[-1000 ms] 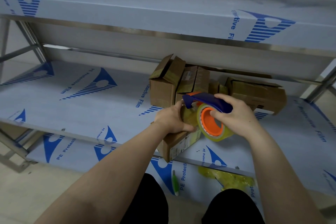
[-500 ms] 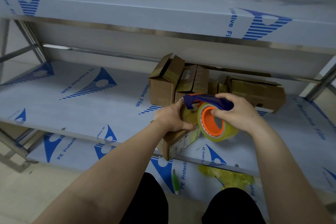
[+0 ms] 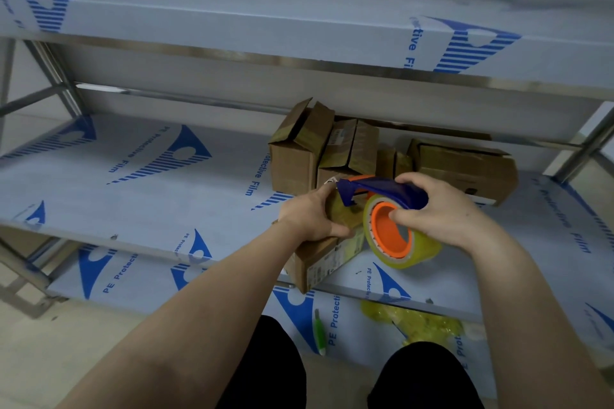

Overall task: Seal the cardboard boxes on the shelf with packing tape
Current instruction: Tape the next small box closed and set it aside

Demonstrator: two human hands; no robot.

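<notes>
Right-hand grip: the right hand is wrapped over the blue handle of the tape dispenser, fingers curled across its top and thumb on the rim of the orange core.
Left-hand grip: the left hand clasps the top of the small cardboard box, thumb along its near side and fingers over the far edge.
Tape roll: the clear yellowish roll hangs under the handle, just beside the box. The dispenser's nose is at the box top.
Box position: on the front lip of the middle shelf, turned askew, with one corner jutting past the edge.
Box handling: it is probably light, with thin walls that dent under a hard squeeze. It is best held at edges and corners, pinning the flaps flat.
Tape handling: the film is thin, sticky and likely to cling to itself. The crumpled tape wad on the lower shelf suggests as much.
Behind: the open-flap box and the flat box wait near the back, flaps not yet taped.
</notes>
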